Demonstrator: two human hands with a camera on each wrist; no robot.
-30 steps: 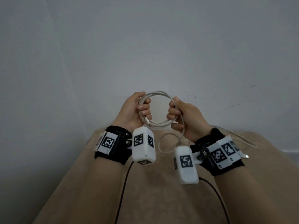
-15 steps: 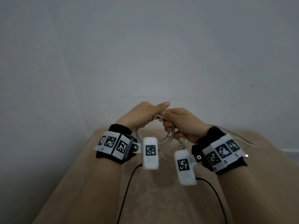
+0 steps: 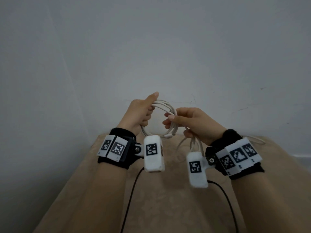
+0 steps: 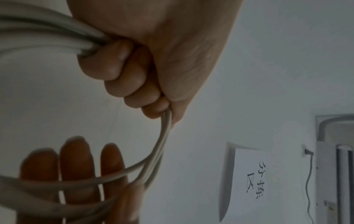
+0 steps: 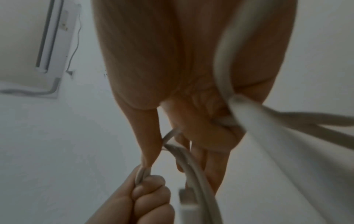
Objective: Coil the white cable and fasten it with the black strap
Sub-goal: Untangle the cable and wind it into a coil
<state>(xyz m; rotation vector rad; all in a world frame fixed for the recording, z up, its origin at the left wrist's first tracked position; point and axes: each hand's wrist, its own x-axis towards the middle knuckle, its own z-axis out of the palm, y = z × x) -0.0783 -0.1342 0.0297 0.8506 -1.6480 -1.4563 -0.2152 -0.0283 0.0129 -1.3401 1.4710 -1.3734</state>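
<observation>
Left hand (image 3: pixel 140 113) fists the white cable (image 3: pixel 165 106) coil at nine o'clock; right hand (image 3: pixel 191 122) pinches it at three, above the beige table (image 3: pixel 168 207). Loops may spring apart if either grip slackens; no black strap visible.

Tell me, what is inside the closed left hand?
Several turns of the white cable pass through the left hand, entering above and leaving below. Anything else inside is covered by the curled fingers.

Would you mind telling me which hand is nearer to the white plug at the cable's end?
The right. The plug hangs just below the right hand, which pinches the coiled white cable beside it; the left hand grips the coil's opposite side.
</observation>
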